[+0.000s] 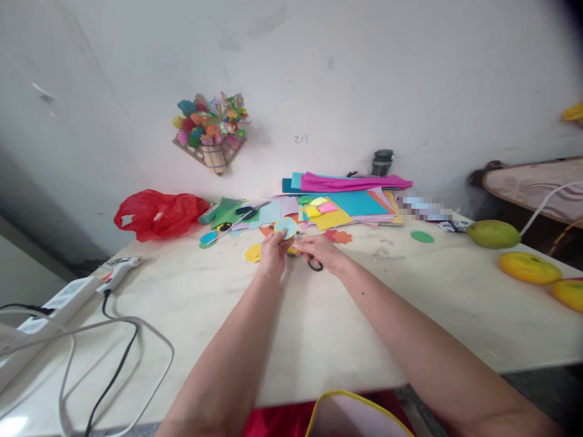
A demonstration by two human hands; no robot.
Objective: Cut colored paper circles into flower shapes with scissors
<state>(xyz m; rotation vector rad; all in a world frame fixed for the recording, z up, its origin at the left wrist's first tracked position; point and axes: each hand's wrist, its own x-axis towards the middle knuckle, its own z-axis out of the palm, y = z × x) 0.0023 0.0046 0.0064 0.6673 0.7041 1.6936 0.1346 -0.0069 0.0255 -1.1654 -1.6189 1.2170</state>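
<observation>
My left hand (272, 252) is closed on a light blue paper circle (285, 227) with yellow showing at its edge. Close beside it, my right hand (322, 252) grips small scissors, whose black handle loop (315, 265) sticks out under the fingers. The blades are mostly hidden between the two hands. Just left of my left hand lies a yellow scalloped paper shape (252, 253). Behind the right hand are red and orange paper flowers (339, 236). Farther back, another pair of dark-handled scissors (248, 211) rests on paper sheets.
Coloured paper sheets (364, 206) are stacked along the wall. A red plastic bag (157, 213) sits at the back left. A glue gun (119, 273), power strip (59, 306) and cables occupy the left side. Mangoes (494, 234) line the right edge. A green oval (422, 237) lies nearby.
</observation>
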